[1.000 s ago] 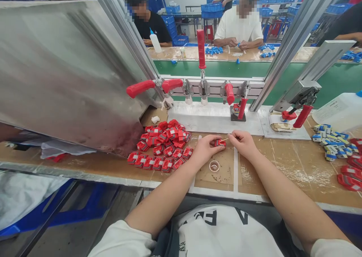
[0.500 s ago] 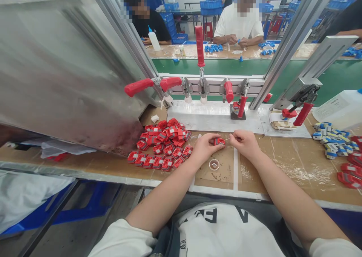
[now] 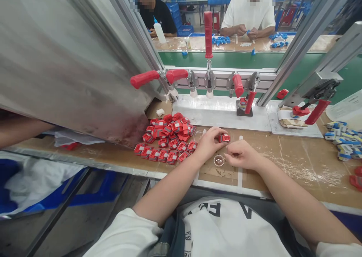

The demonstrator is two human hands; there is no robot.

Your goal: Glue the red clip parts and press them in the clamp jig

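The left hand (image 3: 207, 143) pinches a small red part (image 3: 224, 138) above the desk (image 3: 296, 162). Just near and right of it, the right hand (image 3: 240, 155) holds a thin stick dipped in a little cup (image 3: 218, 160).

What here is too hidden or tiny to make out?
- Head view: thin stick in the right hand, too small; its tip dips into the small clear cup.
- Cup's contents: too small.
- Red part in the left hand: details blurred, fingers partly cover it.
- Blue-white parts: cut by right edge.
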